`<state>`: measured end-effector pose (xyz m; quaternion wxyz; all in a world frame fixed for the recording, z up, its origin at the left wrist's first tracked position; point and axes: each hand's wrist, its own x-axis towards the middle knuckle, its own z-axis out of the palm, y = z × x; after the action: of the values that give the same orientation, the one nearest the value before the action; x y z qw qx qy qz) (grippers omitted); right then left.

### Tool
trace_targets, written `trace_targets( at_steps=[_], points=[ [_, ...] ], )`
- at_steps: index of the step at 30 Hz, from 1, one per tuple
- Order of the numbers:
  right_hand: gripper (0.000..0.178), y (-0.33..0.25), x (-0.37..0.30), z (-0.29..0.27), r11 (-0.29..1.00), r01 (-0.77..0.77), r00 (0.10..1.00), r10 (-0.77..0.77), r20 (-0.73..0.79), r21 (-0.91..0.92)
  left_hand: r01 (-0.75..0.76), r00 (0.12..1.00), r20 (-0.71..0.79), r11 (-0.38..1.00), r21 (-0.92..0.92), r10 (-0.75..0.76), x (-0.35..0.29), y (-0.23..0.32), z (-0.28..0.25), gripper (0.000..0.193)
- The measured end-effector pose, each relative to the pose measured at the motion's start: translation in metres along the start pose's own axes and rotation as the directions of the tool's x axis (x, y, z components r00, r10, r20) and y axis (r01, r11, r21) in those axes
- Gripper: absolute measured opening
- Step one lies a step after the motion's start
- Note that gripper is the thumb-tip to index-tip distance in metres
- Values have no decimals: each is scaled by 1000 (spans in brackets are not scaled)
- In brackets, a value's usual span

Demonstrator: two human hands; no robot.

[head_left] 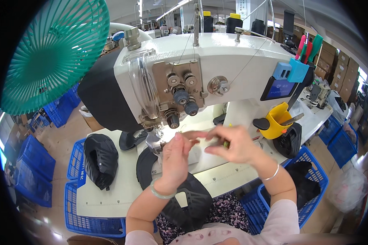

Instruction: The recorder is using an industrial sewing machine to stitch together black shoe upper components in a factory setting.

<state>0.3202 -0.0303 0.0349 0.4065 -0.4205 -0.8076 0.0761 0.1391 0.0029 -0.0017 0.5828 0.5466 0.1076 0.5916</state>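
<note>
My left hand [176, 158] is raised just right of the needle area of a white sewing machine [237, 61]. Its thumb and fingers come together in a pinch, and whatever lies between them is too small to make out. Facing it, my right hand [235, 145] has its fingers curled around a small yellow-green object [226, 143], mostly hidden in the palm. The fingertips of both hands nearly meet. Below them, a black shoe upper [194, 200] hangs over the table's front edge onto my lap, with its curved part by the presser foot [154, 141].
Black shoe uppers lie on the table at left [100, 159] and right [288, 141]. A yellow holder [276, 120] with tools stands right of my hands. A green fan [55, 53] hangs upper left. Blue baskets [94, 226] flank the table.
</note>
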Motion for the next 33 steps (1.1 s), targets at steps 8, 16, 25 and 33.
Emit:
trace_targets(
  at_steps=[8,16,25,33],
  points=[
    [16,-4,-20,-20,974,-128,943,178,-280,186,-36,974,218,993,-108,59,24,-16,61,39],
    [26,25,3,-121,913,-324,587,-11,-809,-248,-55,901,434,988,143,-13,61,-23,86,35],
    [36,9,1,-162,672,-518,774,104,-625,-529,-30,911,411,989,146,-33,63,-27,83,34],
    [15,16,-16,-141,583,-283,837,-237,-493,-761,-83,906,423,983,163,6,57,-23,82,33]
  ],
)
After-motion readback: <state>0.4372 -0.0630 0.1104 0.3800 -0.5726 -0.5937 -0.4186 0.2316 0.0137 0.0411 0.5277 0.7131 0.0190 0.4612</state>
